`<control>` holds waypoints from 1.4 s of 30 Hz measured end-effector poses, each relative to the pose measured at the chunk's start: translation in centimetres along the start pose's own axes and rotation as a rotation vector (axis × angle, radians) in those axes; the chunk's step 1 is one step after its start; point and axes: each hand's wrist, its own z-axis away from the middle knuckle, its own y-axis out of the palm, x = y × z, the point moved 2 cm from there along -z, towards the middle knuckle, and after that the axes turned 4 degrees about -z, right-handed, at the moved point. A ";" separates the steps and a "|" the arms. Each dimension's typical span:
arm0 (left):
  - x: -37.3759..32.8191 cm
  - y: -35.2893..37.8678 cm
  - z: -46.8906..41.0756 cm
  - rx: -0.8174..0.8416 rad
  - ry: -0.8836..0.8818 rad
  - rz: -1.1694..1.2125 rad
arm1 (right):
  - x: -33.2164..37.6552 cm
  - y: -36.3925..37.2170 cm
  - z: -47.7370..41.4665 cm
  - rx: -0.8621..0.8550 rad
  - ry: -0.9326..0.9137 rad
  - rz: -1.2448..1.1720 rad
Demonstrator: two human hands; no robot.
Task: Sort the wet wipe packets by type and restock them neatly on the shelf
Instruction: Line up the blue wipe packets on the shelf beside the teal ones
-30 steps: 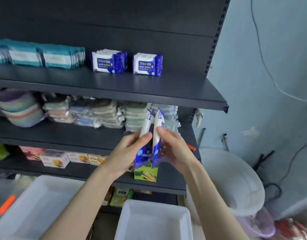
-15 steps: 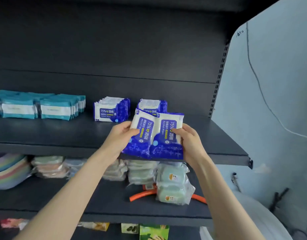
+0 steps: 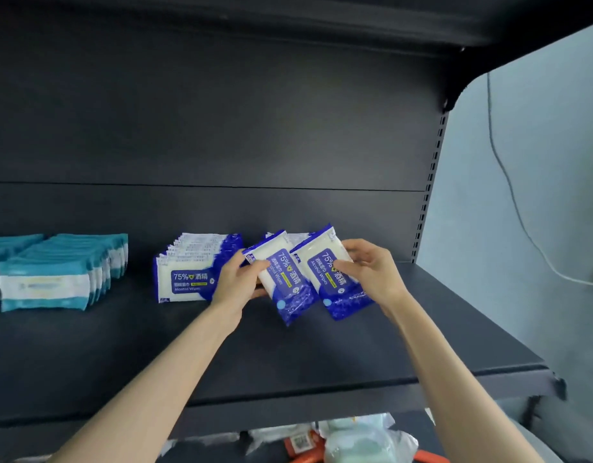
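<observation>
Two hands over the shelf (image 3: 322,359) — left hand (image 3: 237,283) pinching left blue packet (image 3: 288,295), right hand (image 3: 372,273) gripping right blue packet (image 3: 342,295); both tilted

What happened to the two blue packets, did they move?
Yes. The alcohol wipe packets rose: a second ago they were below this shelf; now the left hand and right hand hold them above it.

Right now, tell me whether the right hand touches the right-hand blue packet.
Touching. The head view shows the right hand pinching the right blue packet, thumb on its printed face, fingers at its edge.
</observation>
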 end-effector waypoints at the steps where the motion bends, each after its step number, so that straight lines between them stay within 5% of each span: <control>1: 0.2 -0.1 -0.4 -0.021 0.020 -0.057 | 0.0 0.0 -0.5 0.003 -0.004 0.044; 7: 2.1 0.7 -2.7 0.073 -0.029 -0.148 | 0.1 -0.2 -3.2 -0.003 -0.063 0.382; 15: 3.0 1.0 -4.0 0.011 0.164 -0.805 | -1.2 1.5 -4.7 0.085 -0.079 0.613; 32: 3.2 1.3 -3.5 0.021 0.213 -0.887 | -3.0 5.2 -6.4 0.059 -0.350 0.918; 38: 3.6 1.5 -3.9 0.073 0.178 -0.839 | -4.7 3.0 -6.5 0.271 -0.097 0.984; 42: 3.7 1.7 -4.1 0.083 0.166 -0.852 | -4.8 3.2 -6.4 0.269 -0.121 0.998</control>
